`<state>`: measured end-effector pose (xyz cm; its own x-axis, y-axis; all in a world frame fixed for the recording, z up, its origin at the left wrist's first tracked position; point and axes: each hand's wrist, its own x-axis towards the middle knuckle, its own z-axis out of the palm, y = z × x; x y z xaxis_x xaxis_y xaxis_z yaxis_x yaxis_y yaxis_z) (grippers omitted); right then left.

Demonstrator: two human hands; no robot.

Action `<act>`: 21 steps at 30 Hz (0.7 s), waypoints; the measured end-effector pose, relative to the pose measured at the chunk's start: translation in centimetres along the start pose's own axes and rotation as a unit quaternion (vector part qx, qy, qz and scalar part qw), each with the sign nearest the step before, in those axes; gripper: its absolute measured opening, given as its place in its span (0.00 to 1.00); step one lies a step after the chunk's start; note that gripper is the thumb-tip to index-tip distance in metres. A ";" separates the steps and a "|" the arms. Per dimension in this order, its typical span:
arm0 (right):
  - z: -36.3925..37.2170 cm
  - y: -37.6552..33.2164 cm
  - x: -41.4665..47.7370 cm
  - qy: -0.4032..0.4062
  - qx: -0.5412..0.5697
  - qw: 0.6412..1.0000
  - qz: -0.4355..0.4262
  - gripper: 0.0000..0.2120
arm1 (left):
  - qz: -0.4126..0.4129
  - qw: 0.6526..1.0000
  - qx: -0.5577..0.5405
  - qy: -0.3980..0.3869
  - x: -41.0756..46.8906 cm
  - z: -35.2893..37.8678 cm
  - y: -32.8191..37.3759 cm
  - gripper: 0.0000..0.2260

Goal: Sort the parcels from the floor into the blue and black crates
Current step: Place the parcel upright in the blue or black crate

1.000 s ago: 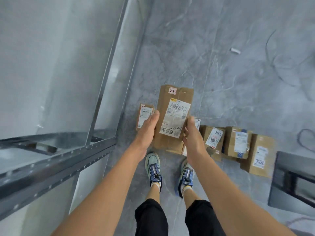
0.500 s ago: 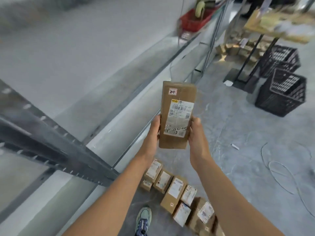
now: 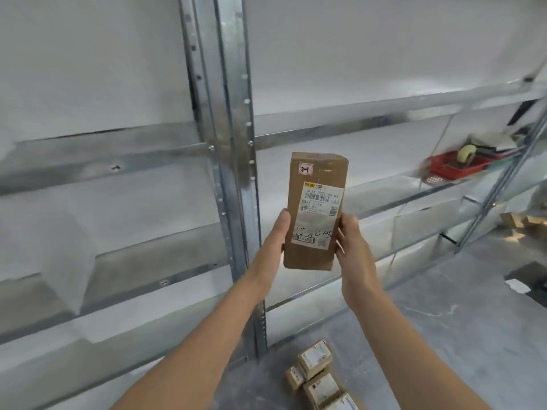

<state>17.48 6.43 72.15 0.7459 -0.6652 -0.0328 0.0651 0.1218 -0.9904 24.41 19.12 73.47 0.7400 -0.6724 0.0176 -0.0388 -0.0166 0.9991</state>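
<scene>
Together, left hand (image 3: 276,236) and right hand (image 3: 352,242) clasp the upright parcel (image 3: 314,184) by its sides.

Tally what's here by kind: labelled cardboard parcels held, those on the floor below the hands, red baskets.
Tall brown cardboard parcel, gripped by left hand and right hand: 1
Small brown cardboard parcels on the floor: 4
Red plastic basket on the shelf: 1
Total: 6

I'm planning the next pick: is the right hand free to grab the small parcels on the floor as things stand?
Probably not. The right hand grips the tall parcel together with the left hand, and the floor parcels lie well below.
</scene>
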 end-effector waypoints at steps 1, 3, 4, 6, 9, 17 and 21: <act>1.3 -0.2 -1.0 -0.016 0.003 1.000 0.000 0.22 | 0.003 1.000 0.001 0.013 -1.6 -1.2 0.6 0.21; 3.8 -0.5 -2.9 -0.047 0.003 0.999 0.003 0.23 | 0.005 1.000 0.000 0.031 -4.7 -3.6 1.7 0.20; 5.2 -0.6 -3.9 -0.059 0.005 0.998 0.006 0.23 | 0.003 0.999 -0.006 0.041 -6.5 -4.8 2.2 0.20; 8.0 -0.5 -6.2 -0.088 0.009 0.996 0.005 0.22 | 0.003 0.997 -0.014 0.071 -9.9 -7.4 2.6 0.20; 13.0 -0.1 -9.9 -0.130 0.006 0.992 0.009 0.21 | 0.006 0.993 -0.017 0.114 -15.0 -11.9 2.9 0.21; 27.1 1.6 -22.4 -0.272 -0.015 0.962 0.026 0.22 | -0.005 0.970 -0.015 0.244 -30.3 -23.4 2.6 0.20; 33.3 2.5 -28.0 -0.336 -0.019 0.941 0.042 0.23 | -0.019 0.948 -0.011 0.317 -37.3 -28.1 2.4 0.24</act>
<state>18.87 49.87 75.06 0.9987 -0.0379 -0.0329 -0.0282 0.1177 -0.9926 15.60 64.91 76.28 0.9958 -0.0911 -0.0050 0.0039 -0.0120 0.9999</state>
